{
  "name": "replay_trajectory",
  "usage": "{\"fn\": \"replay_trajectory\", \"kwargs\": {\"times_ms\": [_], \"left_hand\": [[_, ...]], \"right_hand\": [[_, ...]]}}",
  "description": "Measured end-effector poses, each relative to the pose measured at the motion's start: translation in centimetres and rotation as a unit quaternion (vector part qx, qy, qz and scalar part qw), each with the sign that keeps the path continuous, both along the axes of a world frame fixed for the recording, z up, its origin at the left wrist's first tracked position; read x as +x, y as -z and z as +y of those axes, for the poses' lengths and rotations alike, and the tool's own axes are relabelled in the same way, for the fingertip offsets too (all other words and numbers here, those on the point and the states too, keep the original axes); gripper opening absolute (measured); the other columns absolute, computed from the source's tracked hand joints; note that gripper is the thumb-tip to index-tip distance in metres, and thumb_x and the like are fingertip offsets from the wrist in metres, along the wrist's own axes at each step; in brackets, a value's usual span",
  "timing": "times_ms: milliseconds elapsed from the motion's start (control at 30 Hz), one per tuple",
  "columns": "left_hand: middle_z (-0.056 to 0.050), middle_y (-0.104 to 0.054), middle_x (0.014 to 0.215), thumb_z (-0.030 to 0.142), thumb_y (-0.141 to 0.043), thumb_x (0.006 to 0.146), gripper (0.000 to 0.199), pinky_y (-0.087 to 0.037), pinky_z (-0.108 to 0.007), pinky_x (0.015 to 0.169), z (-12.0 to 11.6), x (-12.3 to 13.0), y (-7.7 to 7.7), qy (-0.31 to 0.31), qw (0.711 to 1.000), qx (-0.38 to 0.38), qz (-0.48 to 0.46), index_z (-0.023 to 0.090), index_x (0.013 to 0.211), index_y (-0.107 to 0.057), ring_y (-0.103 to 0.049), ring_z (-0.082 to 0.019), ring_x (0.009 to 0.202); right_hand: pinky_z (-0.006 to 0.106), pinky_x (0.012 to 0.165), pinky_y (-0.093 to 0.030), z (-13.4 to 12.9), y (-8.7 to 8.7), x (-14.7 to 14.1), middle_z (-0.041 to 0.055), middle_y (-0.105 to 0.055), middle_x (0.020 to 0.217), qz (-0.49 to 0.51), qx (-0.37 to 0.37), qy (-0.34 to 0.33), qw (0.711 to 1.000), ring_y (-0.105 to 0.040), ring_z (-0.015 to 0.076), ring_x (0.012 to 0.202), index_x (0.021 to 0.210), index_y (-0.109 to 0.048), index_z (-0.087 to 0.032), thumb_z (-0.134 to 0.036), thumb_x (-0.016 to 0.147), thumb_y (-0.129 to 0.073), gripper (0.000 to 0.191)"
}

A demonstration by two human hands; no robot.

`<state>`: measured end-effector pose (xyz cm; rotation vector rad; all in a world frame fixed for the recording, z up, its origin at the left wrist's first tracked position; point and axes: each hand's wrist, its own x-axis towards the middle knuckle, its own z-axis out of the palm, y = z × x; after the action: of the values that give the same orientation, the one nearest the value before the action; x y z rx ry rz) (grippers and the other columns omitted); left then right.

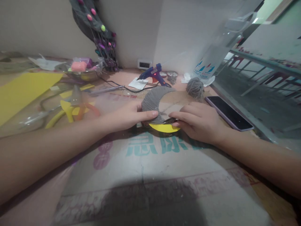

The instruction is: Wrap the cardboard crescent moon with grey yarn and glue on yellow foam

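Observation:
A yellow crescent shape [164, 128] is in front of me, much of it wound with grey yarn [151, 99]. Its lower end shows bare yellow. My left hand [138, 115] grips the wound part at the left, thumb on top and fingers underneath. At the lower right of the crescent, my right hand [196, 121] is closed in a pinch on a small dark tool [169, 120], mostly hidden by the fingers. A loose strand of yarn runs near the crescent's inner curve. Behind my right hand lies a grey yarn ball [195, 88].
A blue glue gun [152, 73] with a lit red light stands behind the crescent. Pliers [76, 100] and yellow sheets [28, 94] lie left. A phone [229, 113] lies right, near the table edge. A large clear bottle [211, 53] stands behind the yarn ball.

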<state>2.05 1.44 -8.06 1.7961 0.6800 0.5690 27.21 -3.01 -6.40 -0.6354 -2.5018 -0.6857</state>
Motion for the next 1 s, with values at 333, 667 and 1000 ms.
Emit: {"fn": "replay_trajectory", "kwargs": {"times_ms": [333,667,1000], "left_hand": [[-0.004,-0.072,0.11,0.046,-0.061,0.086,0.036,-0.051,-0.033,0.087,-0.04,-0.02,-0.03,-0.008,1.0,-0.007,0.005,0.02,0.11,-0.07,-0.066,-0.022,0.1],[-0.005,-0.072,0.112,0.045,-0.061,0.087,0.037,-0.05,-0.036,0.093,0.0,0.17,0.08,0.008,0.999,-0.026,-0.017,0.021,0.114,-0.069,-0.066,-0.022,0.102],[-0.004,-0.072,0.11,0.045,-0.061,0.086,0.034,-0.049,-0.034,0.091,0.11,-0.03,0.13,0.016,1.0,-0.005,-0.01,0.022,0.11,-0.07,-0.064,-0.021,0.103]], "right_hand": [[0.029,0.059,-0.038,-0.1,-0.12,-0.12,0.0024,-0.067,0.073,-0.019,0.034,0.004,0.999,-0.05,0.0157,0.062,0.097,-0.066,-0.016,-0.028,0.092,-0.06,0.014],[0.029,0.058,-0.037,-0.17,-0.2,-0.13,0.0019,-0.067,0.072,-0.032,0.057,0.0,0.998,-0.048,0.0151,0.061,0.098,-0.064,-0.016,-0.027,0.092,-0.061,0.013],[0.027,0.059,-0.039,-0.12,-0.07,0.0,0.0019,-0.066,0.072,-0.018,0.038,0.0,0.999,-0.051,0.0141,0.062,0.097,-0.064,-0.017,-0.028,0.093,-0.058,0.013]]}}
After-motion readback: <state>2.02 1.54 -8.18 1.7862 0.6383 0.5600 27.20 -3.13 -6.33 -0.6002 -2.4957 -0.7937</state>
